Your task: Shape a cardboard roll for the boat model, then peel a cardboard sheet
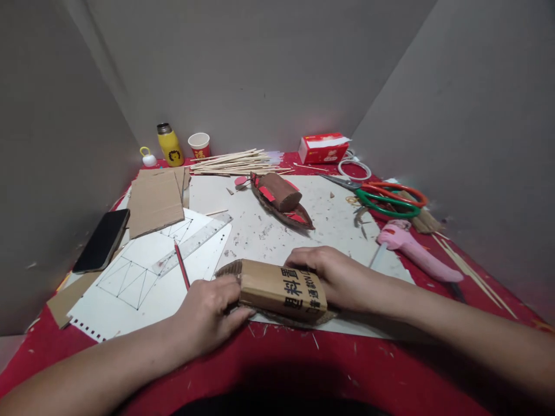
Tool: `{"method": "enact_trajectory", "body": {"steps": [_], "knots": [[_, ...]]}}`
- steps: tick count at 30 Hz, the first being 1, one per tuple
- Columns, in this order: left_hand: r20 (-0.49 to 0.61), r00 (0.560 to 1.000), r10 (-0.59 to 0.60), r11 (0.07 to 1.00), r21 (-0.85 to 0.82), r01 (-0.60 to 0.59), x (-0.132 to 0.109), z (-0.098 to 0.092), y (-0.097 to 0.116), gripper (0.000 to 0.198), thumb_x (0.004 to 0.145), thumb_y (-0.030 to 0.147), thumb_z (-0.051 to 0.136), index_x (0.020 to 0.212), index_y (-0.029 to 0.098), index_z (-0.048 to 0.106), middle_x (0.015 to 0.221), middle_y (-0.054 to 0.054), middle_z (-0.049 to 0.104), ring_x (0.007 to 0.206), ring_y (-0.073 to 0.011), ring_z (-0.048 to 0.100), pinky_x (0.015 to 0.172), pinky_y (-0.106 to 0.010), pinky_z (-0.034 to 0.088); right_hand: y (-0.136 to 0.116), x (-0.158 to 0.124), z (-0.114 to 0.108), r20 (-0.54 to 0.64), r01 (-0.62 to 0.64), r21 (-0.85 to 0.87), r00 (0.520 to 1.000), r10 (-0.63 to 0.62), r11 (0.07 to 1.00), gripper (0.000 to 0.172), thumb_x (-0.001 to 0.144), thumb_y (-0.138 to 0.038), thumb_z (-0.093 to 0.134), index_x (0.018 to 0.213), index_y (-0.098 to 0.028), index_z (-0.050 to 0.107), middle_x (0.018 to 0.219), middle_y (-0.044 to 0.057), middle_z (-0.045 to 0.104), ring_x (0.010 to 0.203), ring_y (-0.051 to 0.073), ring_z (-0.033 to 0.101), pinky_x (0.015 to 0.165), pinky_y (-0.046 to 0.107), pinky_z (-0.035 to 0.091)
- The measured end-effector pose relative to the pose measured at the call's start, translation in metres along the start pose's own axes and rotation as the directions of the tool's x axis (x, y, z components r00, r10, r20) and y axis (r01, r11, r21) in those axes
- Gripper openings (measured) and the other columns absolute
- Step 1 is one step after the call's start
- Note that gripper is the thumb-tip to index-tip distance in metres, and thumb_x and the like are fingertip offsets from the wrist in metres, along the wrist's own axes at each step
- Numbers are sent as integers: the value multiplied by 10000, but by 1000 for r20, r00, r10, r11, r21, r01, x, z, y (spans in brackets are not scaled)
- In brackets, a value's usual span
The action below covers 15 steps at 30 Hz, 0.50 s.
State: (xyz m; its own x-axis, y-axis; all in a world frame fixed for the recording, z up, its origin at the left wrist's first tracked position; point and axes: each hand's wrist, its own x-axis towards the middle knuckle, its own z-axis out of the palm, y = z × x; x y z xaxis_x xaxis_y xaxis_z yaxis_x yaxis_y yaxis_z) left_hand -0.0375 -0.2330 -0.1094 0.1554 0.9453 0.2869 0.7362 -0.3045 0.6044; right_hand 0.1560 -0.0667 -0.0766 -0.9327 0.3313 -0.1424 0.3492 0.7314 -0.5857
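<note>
Cardboard form [265, 283] over the near edge of the white sheet [347, 240], left hand [213, 307] and right hand [332, 276] clamped at opposite ends, I judge to keep its bent top from springing open

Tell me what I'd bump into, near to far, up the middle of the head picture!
Brown cardboard piece with black lettering, brown boat-shaped model with red patches, pale thin wooden sticks, grey wall.

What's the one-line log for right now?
left hand: holding cardboard piece, left end | right hand: against its right end | beyond: model boat | left: pencil | right: pink glue gun
</note>
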Motion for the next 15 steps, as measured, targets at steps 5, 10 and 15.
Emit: {"method": "enact_trajectory", "body": {"steps": [5, 10, 15], "knots": [[50, 993, -111, 984, -131, 117, 3, -1, -1, 197, 845, 212, 612, 1017, 207, 708, 943, -68, 726, 854, -194, 678, 749, -308, 552, 0, 6, -3, 78, -42, 82, 996, 35, 996, 127, 762, -127, 520, 771, -155, 643, 747, 39, 650, 696, 167, 590, 631, 259, 437], [38, 994, -103, 981, -160, 108, 1, 0, -1, 188, 833, 202, 617, 998, 205, 707, 950, -64, 727, 865, -194, 680, 753, -307, 551, -2, 8, -5, 139, -98, 91, 987, 85, 991, 96, 748, -148, 524, 756, -172, 617, 737, 16, 644, 685, 161, 581, 617, 257, 435], [19, 997, -74, 990, -121, 76, -1, 2, -2, 121, 828, 194, 610, 902, 187, 705, 886, -58, 719, 805, -183, 679, 706, -284, 547, -1, 6, -5, 146, -96, 91, 986, 82, 991, 90, 763, -167, 522, 786, -178, 608, 755, 18, 643, 697, 164, 572, 627, 269, 439]]}}
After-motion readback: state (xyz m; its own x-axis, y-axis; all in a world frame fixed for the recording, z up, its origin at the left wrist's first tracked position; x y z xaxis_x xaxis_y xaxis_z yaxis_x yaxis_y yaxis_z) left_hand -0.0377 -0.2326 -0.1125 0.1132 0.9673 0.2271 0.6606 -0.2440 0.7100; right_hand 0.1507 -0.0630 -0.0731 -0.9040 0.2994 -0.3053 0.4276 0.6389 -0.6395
